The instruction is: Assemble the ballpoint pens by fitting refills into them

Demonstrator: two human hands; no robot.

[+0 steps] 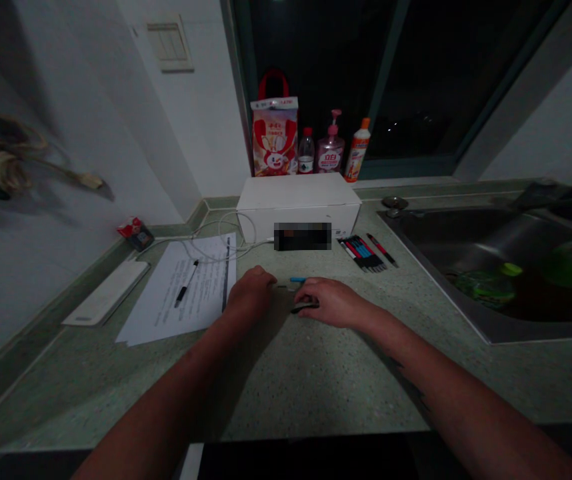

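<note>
Forearms frame right fingers pinching a black piece; left fingers, can't tell; knocking could roll the blue tube.

The head-worn camera looks forward and down at the nearby counter.

It's v. dim, w/ soft gray light on the wall and white box. The far window is almost black, w/ tiny bright dots on the glass at R. Dark, soft shadows lie on the counter, esp. just R of the left arm. The sink at R has a dull shine. Cords at far L look fuzzy. Words on the papers are too blurry to read. The blue bit by the right hand is hard to see b/c of low light. Near corners look stretched. Blocky squares hide a dark thing by the box.
</note>
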